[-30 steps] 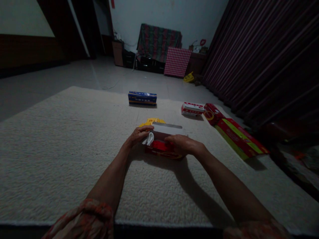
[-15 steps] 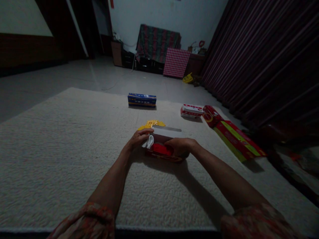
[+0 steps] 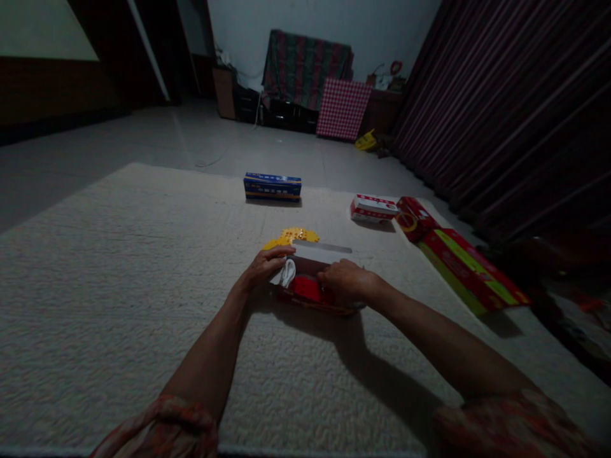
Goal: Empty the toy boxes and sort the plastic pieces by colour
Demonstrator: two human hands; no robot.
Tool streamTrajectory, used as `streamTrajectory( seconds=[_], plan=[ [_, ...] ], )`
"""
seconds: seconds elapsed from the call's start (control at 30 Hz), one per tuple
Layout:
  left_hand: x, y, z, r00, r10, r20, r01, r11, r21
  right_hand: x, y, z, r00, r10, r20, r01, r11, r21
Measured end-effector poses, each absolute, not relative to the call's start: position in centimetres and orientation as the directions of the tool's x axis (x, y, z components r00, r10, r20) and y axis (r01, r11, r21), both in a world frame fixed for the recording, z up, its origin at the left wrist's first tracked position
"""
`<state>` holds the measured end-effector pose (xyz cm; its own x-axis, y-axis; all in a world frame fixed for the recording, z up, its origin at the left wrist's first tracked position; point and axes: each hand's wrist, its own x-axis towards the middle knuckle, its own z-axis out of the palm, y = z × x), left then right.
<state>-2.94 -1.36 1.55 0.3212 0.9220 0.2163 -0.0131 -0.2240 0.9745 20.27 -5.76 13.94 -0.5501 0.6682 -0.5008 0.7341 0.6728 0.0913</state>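
Note:
An open cardboard box point(image 3: 322, 253) with a dark red outside and a pale raised lid lies on the mat in front of me. Inside it are a bundled white cable point(image 3: 287, 272) at the left end and a bright red item point(image 3: 307, 288) whose kind I cannot make out. My left hand point(image 3: 264, 266) grips the box's left end, fingers over the upper edge. Over the right half of the box, my right hand point(image 3: 347, 280) reaches in with curled fingers; whatever they hold is hidden. Just behind the lid is a yellow perforated piece point(image 3: 292, 236).
A blue box point(image 3: 272, 188) stands farther back on the cream mat point(image 3: 143, 286). To the right are a red-and-white box point(image 3: 373, 208), a red box point(image 3: 414, 217) and a long red-and-green box point(image 3: 470, 267). A dark curtain point(image 3: 501, 95) hangs along the right side.
My right hand has risen slightly and its fingers are more curled, showing more of the box's right end. The left hand keeps its grip. The view has shifted a little.

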Motion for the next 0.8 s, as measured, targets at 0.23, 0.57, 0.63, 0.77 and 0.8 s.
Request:
streamTrajectory(
  seconds=[0.23, 0.57, 0.63, 0.77, 0.8],
  plan=[
    [-3.0, -1.3, 1.4, 0.323, 0.924, 0.202, -0.011, -0.21, 0.978, 20.6, -5.6, 14.2, -0.542, 0.689, -0.481, 0.735, 0.666, 0.126],
    [-3.1, -1.4, 1.6, 0.325, 0.924, 0.199, -0.014, -0.206, 0.978, 21.8, -5.3, 14.2, -0.628, 0.679, -0.379, 0.71, 0.7, 0.077],
    [-3.1, -1.4, 1.6, 0.327, 0.924, 0.198, -0.014, -0.205, 0.979, 21.8, -5.6, 14.3, -0.602, 0.687, -0.408, 0.729, 0.681, 0.07],
    [-3.1, -1.4, 1.6, 0.325, 0.928, 0.184, -0.006, -0.193, 0.981, 21.7, -5.7, 13.9, -0.551, 0.686, -0.474, 0.768, 0.639, 0.032],
    [-3.0, -1.5, 1.6, 0.324, 0.928, 0.184, -0.005, -0.193, 0.981, 21.7, -5.7, 13.8, -0.547, 0.686, -0.479, 0.773, 0.634, 0.023]
  ],
)
